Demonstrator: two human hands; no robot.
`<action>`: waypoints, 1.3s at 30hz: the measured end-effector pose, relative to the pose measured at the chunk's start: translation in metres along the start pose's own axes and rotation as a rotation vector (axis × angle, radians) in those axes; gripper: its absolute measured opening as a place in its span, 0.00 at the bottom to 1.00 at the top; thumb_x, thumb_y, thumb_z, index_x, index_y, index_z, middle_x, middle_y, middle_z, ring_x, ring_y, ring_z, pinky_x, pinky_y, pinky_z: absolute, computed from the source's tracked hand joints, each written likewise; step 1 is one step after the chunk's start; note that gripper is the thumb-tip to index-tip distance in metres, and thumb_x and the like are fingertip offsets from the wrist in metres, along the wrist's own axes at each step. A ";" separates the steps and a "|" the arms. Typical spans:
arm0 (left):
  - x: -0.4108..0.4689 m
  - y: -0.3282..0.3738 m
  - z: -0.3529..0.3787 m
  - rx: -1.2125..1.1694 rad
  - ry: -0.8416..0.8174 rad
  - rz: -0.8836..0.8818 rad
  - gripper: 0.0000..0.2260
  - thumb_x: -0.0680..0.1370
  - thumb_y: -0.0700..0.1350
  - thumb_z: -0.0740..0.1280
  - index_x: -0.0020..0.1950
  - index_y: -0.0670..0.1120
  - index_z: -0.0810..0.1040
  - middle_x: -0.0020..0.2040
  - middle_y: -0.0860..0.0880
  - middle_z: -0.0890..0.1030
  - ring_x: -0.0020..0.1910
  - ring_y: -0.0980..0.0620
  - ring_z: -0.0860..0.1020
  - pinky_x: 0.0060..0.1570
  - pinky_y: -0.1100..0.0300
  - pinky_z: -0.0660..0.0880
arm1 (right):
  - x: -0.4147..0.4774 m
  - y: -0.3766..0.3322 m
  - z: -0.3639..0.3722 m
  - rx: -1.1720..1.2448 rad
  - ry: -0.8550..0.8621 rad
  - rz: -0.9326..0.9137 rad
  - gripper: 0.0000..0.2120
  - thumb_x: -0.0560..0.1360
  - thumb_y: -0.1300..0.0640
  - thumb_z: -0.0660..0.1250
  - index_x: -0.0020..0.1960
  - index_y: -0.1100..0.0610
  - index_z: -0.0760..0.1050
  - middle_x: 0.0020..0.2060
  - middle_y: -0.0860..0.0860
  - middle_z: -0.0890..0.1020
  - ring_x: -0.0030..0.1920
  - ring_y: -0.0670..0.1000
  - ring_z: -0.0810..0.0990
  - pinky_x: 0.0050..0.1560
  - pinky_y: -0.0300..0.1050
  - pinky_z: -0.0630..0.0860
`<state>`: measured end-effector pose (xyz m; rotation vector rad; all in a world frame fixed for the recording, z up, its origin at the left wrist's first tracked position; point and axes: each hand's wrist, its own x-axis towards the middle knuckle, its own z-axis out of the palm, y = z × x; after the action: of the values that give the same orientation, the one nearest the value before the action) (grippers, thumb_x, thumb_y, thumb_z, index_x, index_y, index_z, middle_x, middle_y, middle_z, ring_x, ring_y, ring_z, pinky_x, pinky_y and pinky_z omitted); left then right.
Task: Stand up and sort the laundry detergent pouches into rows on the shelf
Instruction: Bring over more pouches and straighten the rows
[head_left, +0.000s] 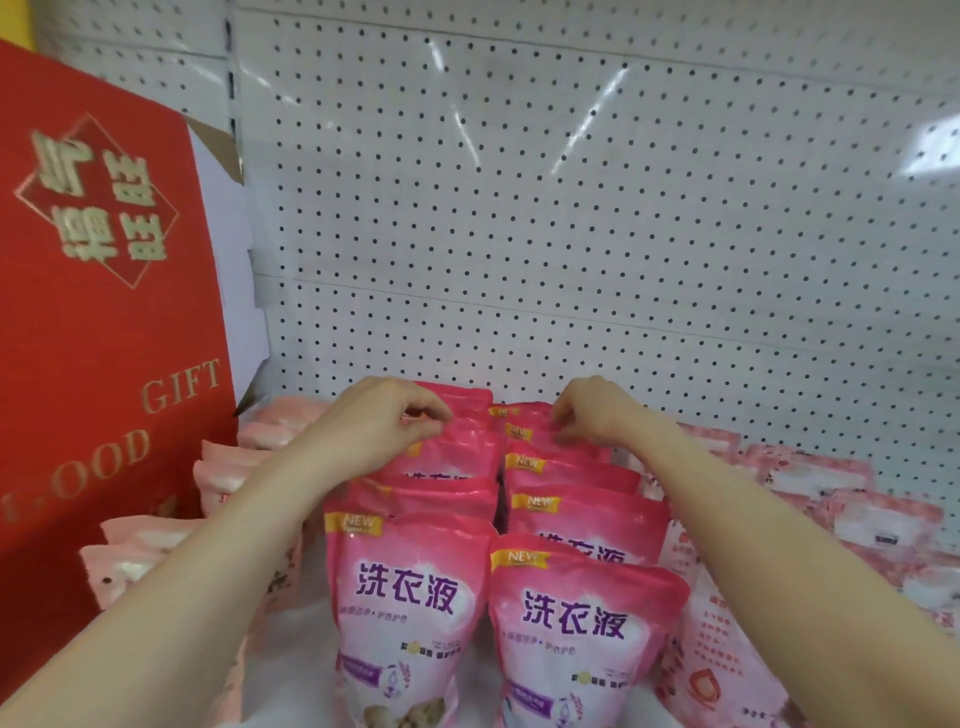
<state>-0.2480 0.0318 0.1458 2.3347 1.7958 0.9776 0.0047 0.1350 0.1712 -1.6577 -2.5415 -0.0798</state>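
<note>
1. Left hand (384, 423): fingers curled, pinching the top edge of the left row pouch (457, 452), which stands toward the back of its row.
2. Right hand (597, 410): same deal, fingers curled down onto the top of the right row pouch (540, 441), also well back in its row.
3. Those two belong to the deep pink pouches (410, 613). They stand upright in two front-to-back rows, side by side, mid-shelf, printed fronts facing the camera.
4. Surface is a white shelf (304, 654). Behind it there's a glossy white pegboard (571, 208) with light glints on it.
5. Counts: I get five yellow NEW corners in the right row and about four pouch tops in the left one, though the left forearm hides part of it.
6. Pale pink pouches (228, 478) are piled on the left, partly under the forearm. More pale ones (831, 499) lie overlapping on the right. I can't count either pile.
7. A red gift box (104, 312) stands along the left side, just beside the left pile. There's a thin strip of bare shelf between that pile and the left row, and open space above the pouch tops.
</note>
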 end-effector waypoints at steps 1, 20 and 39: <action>0.005 -0.002 0.001 0.061 -0.045 -0.007 0.10 0.77 0.49 0.70 0.58 0.57 0.81 0.57 0.57 0.82 0.57 0.56 0.79 0.61 0.55 0.72 | 0.001 -0.002 -0.001 -0.011 0.007 -0.002 0.11 0.72 0.56 0.75 0.53 0.50 0.84 0.50 0.50 0.86 0.53 0.52 0.82 0.58 0.49 0.78; 0.016 -0.021 0.011 0.115 -0.028 -0.061 0.08 0.71 0.46 0.76 0.49 0.54 0.85 0.47 0.54 0.85 0.43 0.56 0.78 0.48 0.61 0.72 | -0.058 -0.008 0.003 0.196 0.035 -0.071 0.08 0.72 0.53 0.75 0.51 0.50 0.85 0.46 0.46 0.86 0.43 0.43 0.80 0.44 0.33 0.74; -0.018 -0.008 -0.012 0.008 0.064 -0.043 0.11 0.71 0.53 0.75 0.53 0.57 0.84 0.49 0.59 0.84 0.48 0.62 0.79 0.50 0.67 0.70 | -0.101 -0.020 0.009 0.328 0.245 -0.146 0.07 0.69 0.41 0.74 0.43 0.43 0.85 0.35 0.35 0.83 0.40 0.35 0.80 0.40 0.28 0.73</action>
<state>-0.2628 0.0148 0.1444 2.2848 1.8673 1.0531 0.0262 0.0360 0.1503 -1.2585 -2.3361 0.1101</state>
